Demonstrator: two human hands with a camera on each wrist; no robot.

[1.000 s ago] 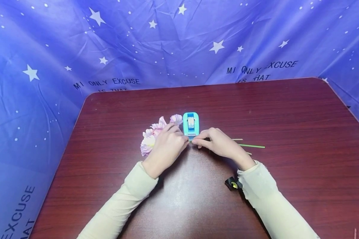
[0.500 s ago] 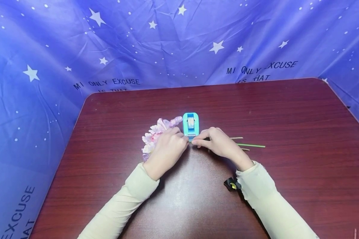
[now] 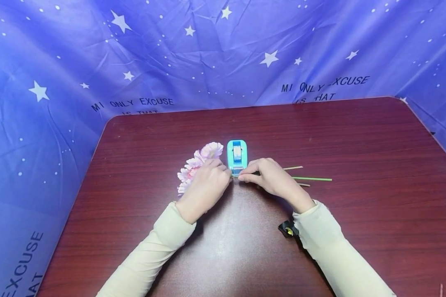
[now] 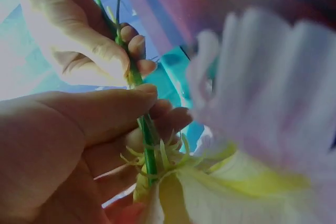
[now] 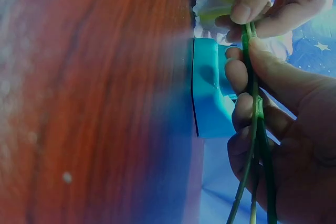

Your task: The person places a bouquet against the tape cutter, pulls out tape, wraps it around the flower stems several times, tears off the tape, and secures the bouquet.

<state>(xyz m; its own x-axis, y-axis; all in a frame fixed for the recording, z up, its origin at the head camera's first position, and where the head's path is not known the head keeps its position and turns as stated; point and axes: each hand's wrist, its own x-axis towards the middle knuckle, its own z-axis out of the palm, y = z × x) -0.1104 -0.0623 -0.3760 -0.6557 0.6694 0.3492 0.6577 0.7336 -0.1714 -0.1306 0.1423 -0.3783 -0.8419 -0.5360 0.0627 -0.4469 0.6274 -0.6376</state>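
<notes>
A bunch of pale pink-purple artificial flowers (image 3: 188, 170) lies across both hands, blooms to the left and green stems (image 3: 312, 179) sticking out to the right. Just below the blooms, my left hand (image 3: 207, 181) pinches the stems between thumb and fingers. My right hand (image 3: 269, 179) pinches the same stems close beside it, its thumb pressing on them in the right wrist view. Behind the fingertips stands a turquoise tape dispenser (image 3: 237, 156) with a roll in it. In the left wrist view a bloom (image 4: 273, 93) fills the right side. Whether tape is on the stems I cannot tell.
The dark red wooden table (image 3: 338, 136) extends around the hands. A black item with a yellow mark (image 3: 288, 229) is by the right cuff. A blue starry curtain (image 3: 223, 53) hangs behind the table.
The blooms have turned beside the left hand, which has shifted slightly left. The stem ends have swung a little away from me. The right hand and the dispenser have hardly moved.
</notes>
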